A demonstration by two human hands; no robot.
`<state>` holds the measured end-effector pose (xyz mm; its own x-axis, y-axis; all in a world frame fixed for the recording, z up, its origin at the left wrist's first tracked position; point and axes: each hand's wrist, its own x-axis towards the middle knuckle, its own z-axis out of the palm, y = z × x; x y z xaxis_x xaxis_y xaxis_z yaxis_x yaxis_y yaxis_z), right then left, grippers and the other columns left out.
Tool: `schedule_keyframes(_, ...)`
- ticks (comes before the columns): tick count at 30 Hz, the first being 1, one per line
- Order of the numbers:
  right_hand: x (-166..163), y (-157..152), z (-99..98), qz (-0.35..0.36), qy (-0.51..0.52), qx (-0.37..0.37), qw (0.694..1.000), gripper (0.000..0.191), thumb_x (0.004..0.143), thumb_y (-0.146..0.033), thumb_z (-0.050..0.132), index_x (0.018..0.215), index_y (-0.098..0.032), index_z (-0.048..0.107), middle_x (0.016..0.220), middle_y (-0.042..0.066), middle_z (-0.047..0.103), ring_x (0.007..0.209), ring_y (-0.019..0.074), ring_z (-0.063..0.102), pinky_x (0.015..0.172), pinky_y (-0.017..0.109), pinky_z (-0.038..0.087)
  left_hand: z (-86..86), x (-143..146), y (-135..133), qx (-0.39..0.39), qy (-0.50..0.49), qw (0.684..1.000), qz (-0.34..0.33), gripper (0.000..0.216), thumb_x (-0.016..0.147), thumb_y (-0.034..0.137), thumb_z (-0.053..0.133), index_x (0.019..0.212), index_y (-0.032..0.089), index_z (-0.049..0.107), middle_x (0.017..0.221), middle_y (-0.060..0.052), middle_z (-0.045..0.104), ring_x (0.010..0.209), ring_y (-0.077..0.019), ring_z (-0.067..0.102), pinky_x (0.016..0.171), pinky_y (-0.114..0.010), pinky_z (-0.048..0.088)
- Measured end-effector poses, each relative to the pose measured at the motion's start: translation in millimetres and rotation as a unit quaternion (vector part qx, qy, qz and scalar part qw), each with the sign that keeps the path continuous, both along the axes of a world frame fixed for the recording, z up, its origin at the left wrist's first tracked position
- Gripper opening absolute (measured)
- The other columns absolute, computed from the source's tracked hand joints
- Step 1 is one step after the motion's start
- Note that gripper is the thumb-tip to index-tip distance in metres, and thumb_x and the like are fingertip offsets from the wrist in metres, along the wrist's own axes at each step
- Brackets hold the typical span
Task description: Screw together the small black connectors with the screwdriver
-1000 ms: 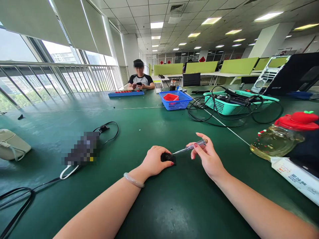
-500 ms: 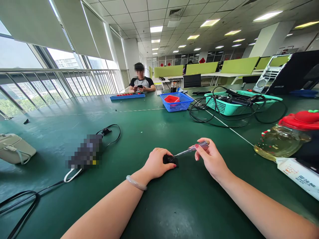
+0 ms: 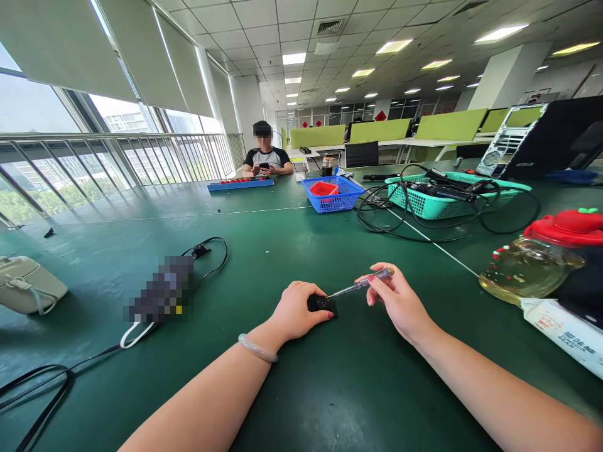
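Observation:
Near the middle of the green table (image 3: pixel 301 389), my left hand (image 3: pixel 296 309) grips a small black block-like part (image 3: pixel 322 303) between thumb and fingers, holding it against the tabletop. Small details on its upper face are too tiny to make out. From the right, my right hand (image 3: pixel 393 298) pinches the clear purplish handle of a screwdriver (image 3: pixel 362 282). Its thin metal shaft slants down to the left, and the tip meets the top of the black part. My fingers partly cover both things.
A pixelated dark device (image 3: pixel 162 289) with cables lies left, beside a beige case (image 3: pixel 31 285). Farther back are a blue basket (image 3: pixel 332 202) and a teal basket (image 3: pixel 426 210) with black cables. A red-lidded jar (image 3: pixel 527 270) and white packet (image 3: pixel 565 333) sit right. A person (image 3: pixel 266 160) sits opposite.
The screwdriver handle has shifted very slightly, with its tip still on the black part. My left hand keeps its hold; the whole view has moved a little.

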<state>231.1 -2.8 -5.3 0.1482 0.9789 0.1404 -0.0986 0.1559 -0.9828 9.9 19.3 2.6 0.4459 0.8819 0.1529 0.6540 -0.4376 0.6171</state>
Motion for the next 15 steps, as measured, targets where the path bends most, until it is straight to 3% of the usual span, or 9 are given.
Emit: schedule_keyframes(15,0.7,1.6,-1.8,-0.019,-0.037,0.018,0.999,0.056,0.070,-0.064,0.072,0.099,-0.022,0.048,0.085,0.002,0.069,0.049,0.0095,0.050,0.059,0.032,0.046,2.2,0.8,-0.8,0.003,0.008,1.000,0.001,0.028,0.070,0.036,0.078,0.093,0.023,0.069,0.101,-0.004,0.071,0.108,-0.0268,0.057,0.096,-0.040,0.045)
